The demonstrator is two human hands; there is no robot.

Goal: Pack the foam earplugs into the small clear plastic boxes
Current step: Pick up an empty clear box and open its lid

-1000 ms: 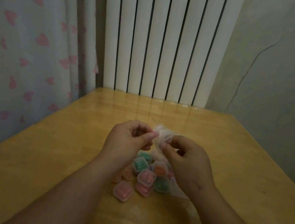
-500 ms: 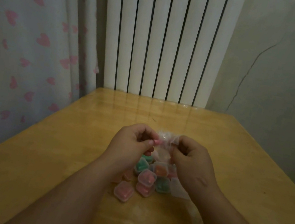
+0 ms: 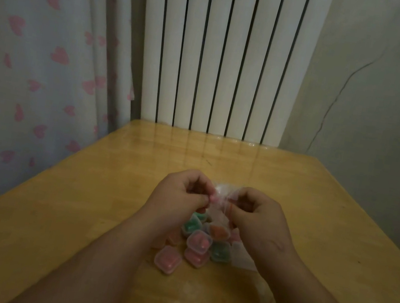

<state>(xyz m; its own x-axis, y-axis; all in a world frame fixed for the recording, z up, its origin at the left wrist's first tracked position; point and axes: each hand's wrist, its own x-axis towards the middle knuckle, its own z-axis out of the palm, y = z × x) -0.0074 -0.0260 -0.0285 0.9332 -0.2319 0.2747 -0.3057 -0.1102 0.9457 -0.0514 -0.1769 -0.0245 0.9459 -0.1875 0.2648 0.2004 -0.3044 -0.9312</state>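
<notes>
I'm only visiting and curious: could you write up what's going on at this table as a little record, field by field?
Hands: left hand and right hand each pinch the clear plastic bag held between them
Below the hands: pile of small clear boxes on the wooden table
Box contents: pink, green and orange earplugs; lids seem shut
Loose earplugs: none visible
Behind: white radiator, heart-print curtain

The left grip [image 3: 180, 201] and right grip [image 3: 259, 219] hide part of the box pile [image 3: 198, 242]; the clear film [image 3: 223, 195] they pinch is blurred.
</notes>
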